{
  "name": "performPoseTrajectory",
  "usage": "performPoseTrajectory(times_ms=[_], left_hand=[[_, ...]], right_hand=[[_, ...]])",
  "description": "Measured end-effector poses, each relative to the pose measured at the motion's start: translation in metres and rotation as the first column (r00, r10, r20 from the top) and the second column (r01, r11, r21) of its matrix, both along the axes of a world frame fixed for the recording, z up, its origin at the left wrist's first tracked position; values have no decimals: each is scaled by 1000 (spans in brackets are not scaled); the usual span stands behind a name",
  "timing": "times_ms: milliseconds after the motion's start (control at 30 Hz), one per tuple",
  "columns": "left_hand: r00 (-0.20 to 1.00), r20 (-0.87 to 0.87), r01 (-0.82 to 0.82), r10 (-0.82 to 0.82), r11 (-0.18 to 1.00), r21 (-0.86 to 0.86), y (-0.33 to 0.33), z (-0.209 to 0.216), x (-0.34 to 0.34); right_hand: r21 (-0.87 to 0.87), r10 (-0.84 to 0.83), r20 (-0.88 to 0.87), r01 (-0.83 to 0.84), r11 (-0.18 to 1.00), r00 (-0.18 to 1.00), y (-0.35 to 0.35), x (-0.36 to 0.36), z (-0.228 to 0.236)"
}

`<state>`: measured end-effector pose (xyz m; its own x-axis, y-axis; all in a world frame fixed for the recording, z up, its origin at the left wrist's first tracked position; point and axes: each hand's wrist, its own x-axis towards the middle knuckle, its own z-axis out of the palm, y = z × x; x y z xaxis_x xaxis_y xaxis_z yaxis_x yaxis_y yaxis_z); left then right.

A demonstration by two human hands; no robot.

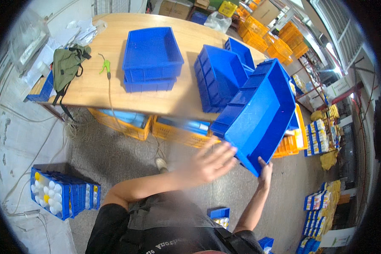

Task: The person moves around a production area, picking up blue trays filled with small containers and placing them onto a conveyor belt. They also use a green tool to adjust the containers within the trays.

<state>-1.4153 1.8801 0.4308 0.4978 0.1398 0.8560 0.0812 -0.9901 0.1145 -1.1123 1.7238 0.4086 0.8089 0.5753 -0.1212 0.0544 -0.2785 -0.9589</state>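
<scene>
Tilted blue bin (260, 116), R hand (265, 171) gripping nr corner, L hand (209, 164) uncurled alongside, contact unclear

We hold our left arm (146, 186) bent across our torso (169, 218), the left grip (211, 166) blurred, fingers (219, 157) extended and slightly apart. We stretch our right arm (252, 207) forward, the right grip (265, 171) clasping, thumb (262, 161) raised, fingers mostly hidden.
</scene>
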Motion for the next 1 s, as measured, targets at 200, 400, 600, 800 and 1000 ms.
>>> performPoseTrajectory(times_ms=[200,400,600,800,1000], left_hand=[[648,-273,-685,711,387,-617,193,-156,-102],[467,-579,-442,668,-391,-807,303,-320,-185],[540,-283,-243,793,-175,-954,268,-303,-161],[846,39,225,532,-289,-930,135,-180,-132],[835,-396,-333,382,-222,-916,43,-187,-213]], right_hand=[[-170,256,92,-238,956,962,143,179,19],[-721,485,402,-58,690,777,302,229,58],[67,122,921,-459,886,371,375,45,37],[222,891,-413,-928,298,187,455,-267,-167],[349,586,-798,-900,261,-139,482,-429,-224]])
